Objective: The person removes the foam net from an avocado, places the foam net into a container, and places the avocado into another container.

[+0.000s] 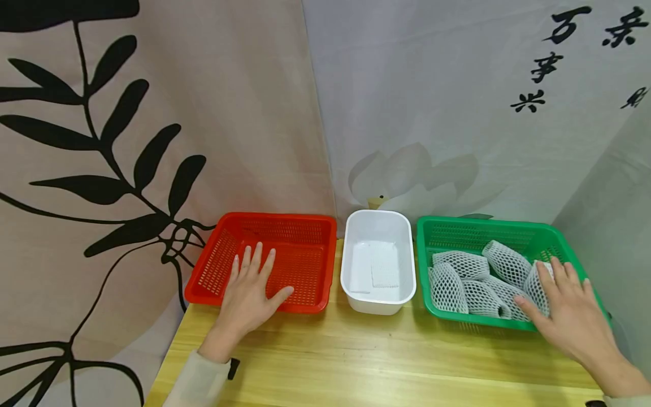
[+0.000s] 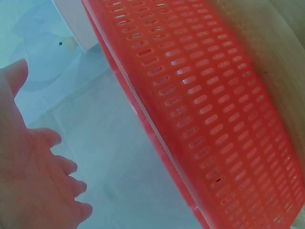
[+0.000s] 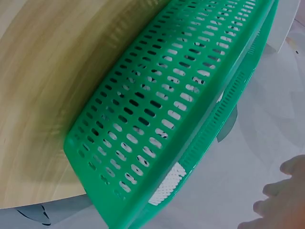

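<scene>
My left hand [image 1: 249,297] is spread above the front of a red plastic basket [image 1: 328,265], fingers extended and nothing held. In the left wrist view that hand [image 2: 43,171] appears apart from the basket's slotted wall [image 2: 190,95]. At the right, a green plastic basket [image 1: 488,224] holds several white foam net sleeves [image 1: 460,264]; whether anything is inside them I cannot tell. Over its right end is my right hand [image 1: 572,311], fingers extended, partly covering one sleeve. The right wrist view shows this hand [image 3: 281,200] beyond the green rim, holding nothing.
Between the two baskets stands a white plastic tub [image 1: 378,308], with a textured square patch on its floor. All three containers are on a wooden table [image 1: 356,362]. Behind them hangs a pale cloth [image 1: 432,113] printed with dark leaves and characters.
</scene>
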A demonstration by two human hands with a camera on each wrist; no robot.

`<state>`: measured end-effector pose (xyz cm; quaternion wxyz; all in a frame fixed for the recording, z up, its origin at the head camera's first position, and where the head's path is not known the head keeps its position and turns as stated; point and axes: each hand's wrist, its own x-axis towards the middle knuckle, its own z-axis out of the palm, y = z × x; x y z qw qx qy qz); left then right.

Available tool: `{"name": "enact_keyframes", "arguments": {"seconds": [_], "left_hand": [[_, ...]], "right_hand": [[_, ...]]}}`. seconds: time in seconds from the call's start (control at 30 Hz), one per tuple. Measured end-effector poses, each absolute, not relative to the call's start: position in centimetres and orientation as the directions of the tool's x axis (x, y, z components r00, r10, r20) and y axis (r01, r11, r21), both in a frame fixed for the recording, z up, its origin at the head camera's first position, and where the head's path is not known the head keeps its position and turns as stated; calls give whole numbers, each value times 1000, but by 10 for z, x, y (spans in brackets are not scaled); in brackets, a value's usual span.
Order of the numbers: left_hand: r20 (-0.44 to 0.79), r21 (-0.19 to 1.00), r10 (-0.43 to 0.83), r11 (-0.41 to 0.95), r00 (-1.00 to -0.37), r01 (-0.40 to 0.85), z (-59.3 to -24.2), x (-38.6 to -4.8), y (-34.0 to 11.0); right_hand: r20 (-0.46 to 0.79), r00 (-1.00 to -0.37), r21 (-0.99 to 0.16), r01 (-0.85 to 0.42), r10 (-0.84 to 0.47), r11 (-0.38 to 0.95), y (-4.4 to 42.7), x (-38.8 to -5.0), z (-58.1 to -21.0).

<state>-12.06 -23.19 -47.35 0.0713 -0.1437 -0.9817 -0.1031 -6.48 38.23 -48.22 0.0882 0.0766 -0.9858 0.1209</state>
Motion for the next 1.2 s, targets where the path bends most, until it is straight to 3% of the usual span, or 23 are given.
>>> {"name": "enact_keyframes", "arguments": {"seconds": [0.37, 0.73, 1.03, 1.2], "left_hand": [[173, 206, 266, 932, -948, 299, -474, -121, -228], [181, 259, 257, 919, -949, 298, -473, -117, -214], [207, 287, 259, 906, -943, 312, -480, -113, -203], [215, 307, 252, 900, -944, 310, -482, -110, -199]], "right_hand": [[155, -987, -305, -78, -32, 949, 402, -84, -485], [-31, -990, -353, 137, 135, 925, 414, -99, -487], [-155, -952, -356, 302, 262, 885, 420, -108, -498], [-234, -941, -389, 321, 244, 864, 426, -115, -505]]}}
